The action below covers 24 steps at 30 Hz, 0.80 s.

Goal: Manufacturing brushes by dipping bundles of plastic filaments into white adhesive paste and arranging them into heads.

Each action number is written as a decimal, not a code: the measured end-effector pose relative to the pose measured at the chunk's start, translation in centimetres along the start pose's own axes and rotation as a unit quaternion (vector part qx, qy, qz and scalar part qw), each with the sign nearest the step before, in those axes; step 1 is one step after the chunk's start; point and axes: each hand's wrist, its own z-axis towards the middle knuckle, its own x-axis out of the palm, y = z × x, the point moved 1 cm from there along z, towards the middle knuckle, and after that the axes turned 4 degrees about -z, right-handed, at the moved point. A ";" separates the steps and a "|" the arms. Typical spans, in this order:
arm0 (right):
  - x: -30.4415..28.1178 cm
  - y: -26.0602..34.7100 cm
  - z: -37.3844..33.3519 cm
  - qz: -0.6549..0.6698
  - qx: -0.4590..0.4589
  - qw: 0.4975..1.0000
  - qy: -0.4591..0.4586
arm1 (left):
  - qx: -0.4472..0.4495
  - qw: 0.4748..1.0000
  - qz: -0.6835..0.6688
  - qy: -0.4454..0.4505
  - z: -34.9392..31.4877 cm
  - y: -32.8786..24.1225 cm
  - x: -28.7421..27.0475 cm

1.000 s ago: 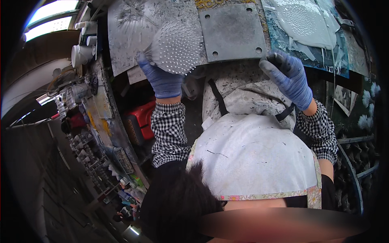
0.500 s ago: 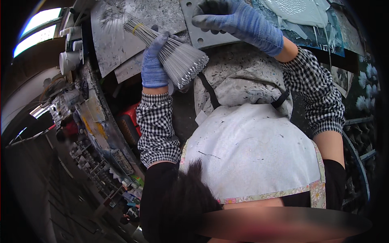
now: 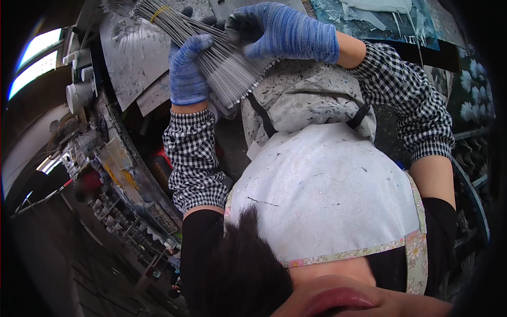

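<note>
While both gloved hands close around it, the bundle of thin metal wires (image 3: 211,58) lies slantwise above the person's lap, near the top of the view, its bound end pointing up and left and its loose end fanning out toward the apron (image 3: 322,195). The left hand (image 3: 186,71), in a blue knit glove, curls its fingers over the middle of the bundle from the left side. The right hand (image 3: 282,33), gloved the same way, comes in from the right with its dark-tipped fingers pressed on the wires near the fanned end; how tightly it grips cannot be told.

A yellow band (image 3: 157,11) ties the wires near the far end, so the bundle probably stays together there and splays at the near end. Each wire looks stiff yet springy, and the lot together likely has some weight. The cut tips could prick, so the best hold seems to be round the middle and close to the band. Behind it lies a grey metal sheet (image 3: 132,53), scratched and spattered.
</note>
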 end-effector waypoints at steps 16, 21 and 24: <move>-9.5 -1.4 -4.6 -0.049 -0.005 0.987 -0.153 | 0.128 0.975 0.117 0.139 7.0 1.8 12.8; -13.3 -2.4 -6.3 -0.155 -0.031 0.965 -0.208 | 0.159 0.957 0.156 0.185 10.2 3.2 15.8; -15.5 -5.4 -5.4 -0.180 0.013 0.969 -0.169 | 0.347 0.826 0.395 0.201 11.8 3.6 18.0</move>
